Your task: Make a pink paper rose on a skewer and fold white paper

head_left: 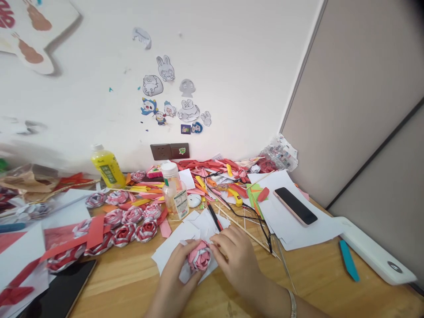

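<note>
A pink and white paper rose (199,257) sits between my two hands, just above white paper sheets (175,240) on the wooden table. My left hand (179,269) is wrapped round the rose, thumb below and fingers on its far left side. My right hand (236,256) pinches at the rose's upper right edge with thumb and forefinger; whether a strip end is between them is too small to make out. A black pen-like stick (214,217) lies just beyond the right fingers.
Several finished paper roses (124,234) stand to the left, beside a dark tablet (56,289). A clear bottle (174,194) and a yellow bottle (107,167) rise at the back. Paper strips and a yellow glue gun (235,197) with its cable clutter the middle. A phone (295,206) rests on white paper at right.
</note>
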Available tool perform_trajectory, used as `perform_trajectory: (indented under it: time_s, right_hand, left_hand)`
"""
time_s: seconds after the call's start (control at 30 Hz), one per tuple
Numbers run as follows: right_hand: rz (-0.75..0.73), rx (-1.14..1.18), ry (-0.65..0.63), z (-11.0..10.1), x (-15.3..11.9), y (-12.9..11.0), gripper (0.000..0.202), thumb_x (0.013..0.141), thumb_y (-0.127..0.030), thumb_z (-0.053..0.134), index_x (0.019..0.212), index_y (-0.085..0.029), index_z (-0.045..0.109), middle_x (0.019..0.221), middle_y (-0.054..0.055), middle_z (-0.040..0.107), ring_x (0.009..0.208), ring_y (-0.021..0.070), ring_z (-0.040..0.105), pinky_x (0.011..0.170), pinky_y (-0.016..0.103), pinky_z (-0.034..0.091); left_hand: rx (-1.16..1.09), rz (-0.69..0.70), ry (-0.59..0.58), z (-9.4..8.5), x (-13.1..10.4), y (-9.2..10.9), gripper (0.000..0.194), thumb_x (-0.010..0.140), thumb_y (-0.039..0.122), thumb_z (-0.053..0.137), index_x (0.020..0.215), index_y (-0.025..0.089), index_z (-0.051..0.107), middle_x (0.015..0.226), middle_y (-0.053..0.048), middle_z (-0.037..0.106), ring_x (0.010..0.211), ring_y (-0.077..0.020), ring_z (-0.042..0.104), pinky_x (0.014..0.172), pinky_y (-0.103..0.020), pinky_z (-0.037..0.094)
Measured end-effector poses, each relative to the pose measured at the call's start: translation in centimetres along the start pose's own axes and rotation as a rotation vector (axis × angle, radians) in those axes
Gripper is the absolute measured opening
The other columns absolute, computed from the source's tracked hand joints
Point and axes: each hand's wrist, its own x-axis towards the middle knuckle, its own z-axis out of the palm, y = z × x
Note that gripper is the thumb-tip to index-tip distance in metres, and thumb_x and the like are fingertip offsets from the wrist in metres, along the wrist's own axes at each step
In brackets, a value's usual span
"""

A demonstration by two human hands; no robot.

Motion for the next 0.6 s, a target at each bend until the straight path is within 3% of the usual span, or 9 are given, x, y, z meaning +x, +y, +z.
perform_trajectory:
  time_s: [0.27,0.47,0.6]
  right_hand:
    - [0.086,0.144,-0.073,-0.01,0.37,0.05,0.02,0.087,-0.023,0.048,0.071,-0.019,0.059,0.066,0.0,0.058,0.065,0.0146,0.049,0.061,0.027,0.034]
    - [-0.171,-0.032,-0.092,0.04,0.1,0.0,0.028,0.088,-0.012,0.033,0.079,-0.015,0.06,0.065,0.005,0.055,0.064,0.0173,0.045,0.062,0.031,0.032]
    - [-0.06,0.026,-0.085,-0.13,0.19,0.03,0.023,0.088,-0.015,0.037,0.087,-0.018,0.059,0.071,0.004,0.056,0.068,0.0172,0.048,0.063,0.03,0.033]
  left_hand:
    - [0.009,0.049,0.001,-0.07,-0.2,0.06,0.034,0.07,0.021,0.061,0.104,0.025,0.06,0.099,-0.008,0.067,0.094,-0.025,0.062,0.081,-0.037,0.051]
    - [0.032,0.004,0.007,-0.34,0.2,0.33,0.036,0.069,0.024,0.061,0.105,0.025,0.062,0.104,-0.008,0.068,0.099,-0.0263,0.061,0.083,-0.038,0.051]
    - [0.054,-0.017,-0.037,-0.3,0.32,0.45,0.046,0.065,0.02,0.063,0.111,0.025,0.059,0.104,-0.008,0.066,0.1,-0.0266,0.06,0.083,-0.038,0.051]
